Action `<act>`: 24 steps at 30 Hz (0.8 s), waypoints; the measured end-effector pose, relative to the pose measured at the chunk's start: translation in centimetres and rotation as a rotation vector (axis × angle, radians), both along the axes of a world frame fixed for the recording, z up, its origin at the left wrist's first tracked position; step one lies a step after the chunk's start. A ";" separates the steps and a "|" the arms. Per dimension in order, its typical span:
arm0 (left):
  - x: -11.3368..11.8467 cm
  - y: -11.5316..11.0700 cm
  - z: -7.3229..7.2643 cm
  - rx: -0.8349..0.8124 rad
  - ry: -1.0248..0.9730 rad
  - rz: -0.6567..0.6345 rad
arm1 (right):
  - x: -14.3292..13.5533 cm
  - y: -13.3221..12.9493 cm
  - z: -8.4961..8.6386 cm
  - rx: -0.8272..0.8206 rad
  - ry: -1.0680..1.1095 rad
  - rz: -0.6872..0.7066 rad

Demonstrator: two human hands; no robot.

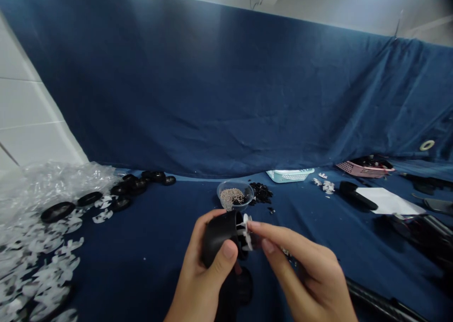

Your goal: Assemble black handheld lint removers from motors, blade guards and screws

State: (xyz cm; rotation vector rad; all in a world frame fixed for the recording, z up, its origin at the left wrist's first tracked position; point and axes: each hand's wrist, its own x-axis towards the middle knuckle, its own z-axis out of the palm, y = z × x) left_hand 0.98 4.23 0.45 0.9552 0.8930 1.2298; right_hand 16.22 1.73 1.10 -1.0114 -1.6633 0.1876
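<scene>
My left hand [207, 265] is wrapped round a black rounded plastic housing [220, 232], its open end turned to the right. At that open end, a white plastic piece [247, 235] sits partly inside the rim and partly out. The index finger and thumb of my right hand [300, 265] pinch at this white piece from the right. Below the housing, a dark cylindrical part [244, 286] is partly hidden by my left hand. Just beyond my hands stands a clear bowl [252, 197] of small metal bits, with a pile of small black pieces [261, 193] beside it.
Many white plastic pieces [46, 260] and several black rings [58, 212] lie at left near bubble wrap [60, 180]. Toward the back are a light blue basket [290, 176] and a pink basket [368, 169]. A white sheet [387, 201] and black tubes [382, 301] lie at right.
</scene>
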 end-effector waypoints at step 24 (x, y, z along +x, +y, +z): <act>0.3 0.5 0.6 -0.009 0.011 -0.023 | 0.1 2.0 0.9 -0.063 0.100 0.161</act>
